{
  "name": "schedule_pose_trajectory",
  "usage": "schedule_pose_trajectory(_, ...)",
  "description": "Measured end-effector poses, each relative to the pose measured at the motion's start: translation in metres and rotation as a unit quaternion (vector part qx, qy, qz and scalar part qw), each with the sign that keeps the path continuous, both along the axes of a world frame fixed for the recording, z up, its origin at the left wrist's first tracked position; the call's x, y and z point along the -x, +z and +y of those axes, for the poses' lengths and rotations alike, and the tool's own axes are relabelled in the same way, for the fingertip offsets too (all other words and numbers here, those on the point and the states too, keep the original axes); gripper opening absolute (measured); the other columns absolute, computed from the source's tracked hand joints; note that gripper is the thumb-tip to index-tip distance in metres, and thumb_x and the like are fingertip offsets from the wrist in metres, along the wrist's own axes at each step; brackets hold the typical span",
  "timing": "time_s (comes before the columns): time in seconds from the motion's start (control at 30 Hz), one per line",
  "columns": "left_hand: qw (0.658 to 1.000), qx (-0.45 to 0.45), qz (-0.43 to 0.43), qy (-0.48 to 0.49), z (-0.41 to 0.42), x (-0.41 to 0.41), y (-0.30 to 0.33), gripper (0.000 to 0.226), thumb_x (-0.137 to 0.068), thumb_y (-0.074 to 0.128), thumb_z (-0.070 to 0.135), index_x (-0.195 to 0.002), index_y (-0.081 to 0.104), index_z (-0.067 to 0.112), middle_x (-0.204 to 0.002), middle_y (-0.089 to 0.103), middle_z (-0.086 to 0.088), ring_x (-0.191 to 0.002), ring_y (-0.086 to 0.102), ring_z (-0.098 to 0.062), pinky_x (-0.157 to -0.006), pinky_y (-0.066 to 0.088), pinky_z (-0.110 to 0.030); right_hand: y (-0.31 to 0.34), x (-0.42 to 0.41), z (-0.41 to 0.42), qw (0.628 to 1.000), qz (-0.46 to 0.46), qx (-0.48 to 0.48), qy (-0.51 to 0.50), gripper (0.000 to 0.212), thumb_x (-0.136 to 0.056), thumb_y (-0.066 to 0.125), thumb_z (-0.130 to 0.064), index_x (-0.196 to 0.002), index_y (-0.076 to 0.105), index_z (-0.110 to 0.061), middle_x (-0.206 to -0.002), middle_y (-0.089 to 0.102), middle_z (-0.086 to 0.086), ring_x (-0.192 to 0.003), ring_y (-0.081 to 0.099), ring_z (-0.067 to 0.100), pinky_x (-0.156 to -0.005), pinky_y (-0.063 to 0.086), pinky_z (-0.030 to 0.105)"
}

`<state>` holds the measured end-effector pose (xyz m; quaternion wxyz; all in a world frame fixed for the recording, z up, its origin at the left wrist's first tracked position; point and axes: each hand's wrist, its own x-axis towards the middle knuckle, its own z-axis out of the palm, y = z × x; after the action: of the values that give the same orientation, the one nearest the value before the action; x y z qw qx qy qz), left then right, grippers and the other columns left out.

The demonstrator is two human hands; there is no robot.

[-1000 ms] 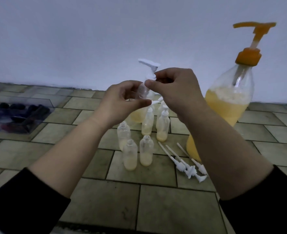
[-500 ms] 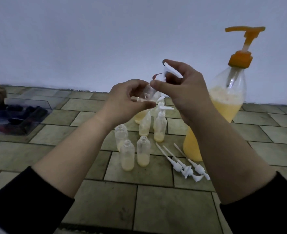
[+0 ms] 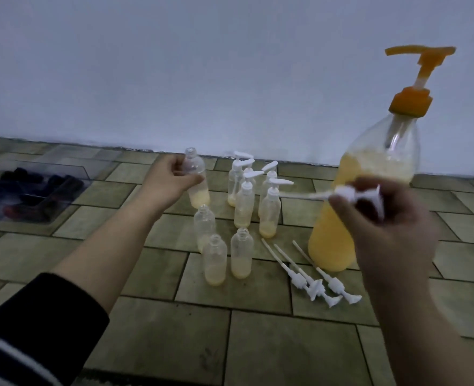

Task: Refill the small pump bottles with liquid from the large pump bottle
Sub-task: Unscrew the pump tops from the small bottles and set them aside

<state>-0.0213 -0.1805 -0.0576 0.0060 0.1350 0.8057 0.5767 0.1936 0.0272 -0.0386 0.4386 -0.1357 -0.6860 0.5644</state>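
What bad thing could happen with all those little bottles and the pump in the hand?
1. The left hand holds an open bottle with liquid in it; if it tips, it may spill.
2. The pump in the right hand has a long tube that could drip on the floor.
3. Three open bottles stand close together; a bump might knock them over.

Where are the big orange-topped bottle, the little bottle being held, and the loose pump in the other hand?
large pump bottle point(image 3: 333, 240), head view, yellow-filled lower body.
small open bottle point(image 3: 199, 195), head view, liquid-filled bottom.
removed white pump point(image 3: 350, 192), head view, its collar.
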Motion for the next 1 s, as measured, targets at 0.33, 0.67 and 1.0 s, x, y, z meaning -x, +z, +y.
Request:
schedule_pose_trajectory(0.33,0.986,0.126,-0.091,-0.067,-0.014,0.025,-0.048,0.029,-0.079,0.071,0.002,-0.105,0.058,0.006,-0.104,0.065,-0.01,-0.101,0.063,-0.024,-0.077,0.051,-0.028,-0.12,-0.024,0.002,0.967,-0.217,-0.127,-0.05,0.034,-0.071,0.079,-0.008,-0.083,0.064,-0.036,-0.082,0.066,-0.017,-0.079,0.059,0.002,-0.061,0.043,0.013)
schedule_pose_trajectory(0.67,0.997,-0.012,0.069,0.044,-0.01,0.022,-0.009,0.029,-0.088,0.057,0.003,-0.112,0.056,0.018,-0.11,0.061,0.003,-0.102,0.057,-0.004,-0.09,0.043,-0.02,-0.14,-0.016,0.007,0.896,-0.254,-0.365,0.004,0.034,-0.061,0.085,-0.01,-0.091,0.072,-0.023,-0.101,0.068,-0.008,-0.093,0.059,0.01,-0.08,0.036,0.026)
schedule_pose_trajectory(1.0,0.901,0.408,-0.001,-0.149,0.082,-0.011,0.012,0.043,-0.072,0.079,0.031,-0.104,0.06,0.01,-0.103,0.063,-0.002,-0.089,0.058,-0.018,-0.069,0.048,-0.027,-0.129,0.0,0.006,0.92,-0.185,-0.346,-0.016,0.025,-0.079,0.056,-0.035,-0.093,0.07,-0.02,-0.097,0.067,-0.006,-0.094,0.055,0.009,-0.077,0.048,0.036)
